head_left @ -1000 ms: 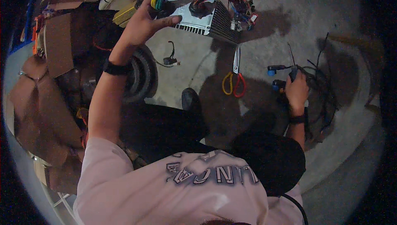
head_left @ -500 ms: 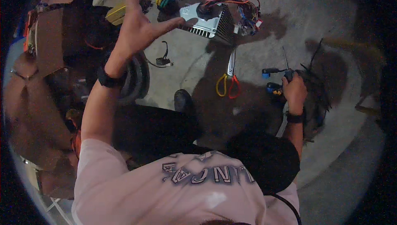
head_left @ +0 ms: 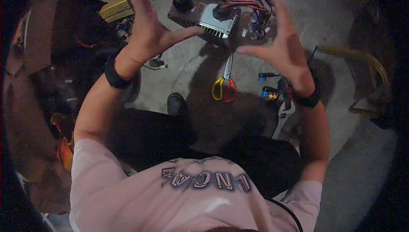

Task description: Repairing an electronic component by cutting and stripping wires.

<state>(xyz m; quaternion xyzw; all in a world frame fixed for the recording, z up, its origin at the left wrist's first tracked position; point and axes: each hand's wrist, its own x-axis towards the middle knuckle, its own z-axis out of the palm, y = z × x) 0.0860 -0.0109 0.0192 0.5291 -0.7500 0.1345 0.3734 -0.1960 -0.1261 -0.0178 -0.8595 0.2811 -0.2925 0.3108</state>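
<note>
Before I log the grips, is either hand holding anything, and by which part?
Nothing is held: the left hand and right hand are both open near the finned metal box.

Both hands (head_left: 149,36) (head_left: 289,55) are spread wide, thumbs (head_left: 185,34) pointing toward each other

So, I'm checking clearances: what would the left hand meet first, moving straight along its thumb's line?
The left hand would probably meet the finned metal box first, though depth is unclear.

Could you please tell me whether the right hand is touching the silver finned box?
Apart: the head view shows floor between the thumb of the right hand and the silver finned box.
</note>
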